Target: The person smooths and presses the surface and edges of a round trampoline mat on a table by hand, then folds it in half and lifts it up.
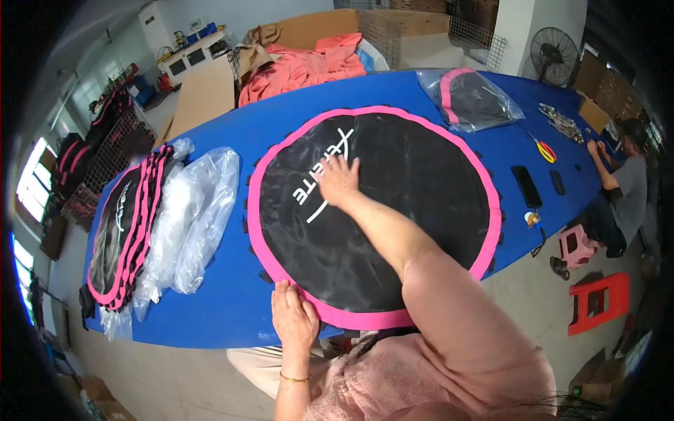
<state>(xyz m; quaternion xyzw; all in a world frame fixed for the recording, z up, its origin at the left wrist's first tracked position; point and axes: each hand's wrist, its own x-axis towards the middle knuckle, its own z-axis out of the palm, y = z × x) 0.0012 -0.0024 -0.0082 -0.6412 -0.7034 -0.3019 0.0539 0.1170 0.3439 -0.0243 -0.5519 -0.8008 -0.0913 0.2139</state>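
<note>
A round black mat [393,210] with a pink border and white lettering lies flat on the blue table [210,316]. My right hand [339,181] rests spread on the black fabric, over part of the lettering. At the mat's lower left border is my left hand [293,316], its fingers close together over the pink edge; whether it pinches the edge is hidden. To the left lie clear plastic bags [200,210] and a stack of folded pink-and-black mats [116,235].
A bagged mat [474,98] lies at the back right, with a phone [526,186] and yellow-red scissors [545,151] nearer. A co-worker [628,182] sits at the right end. Pink cloth [302,70] fills a box behind the table. A red stool [599,303] stands at right.
</note>
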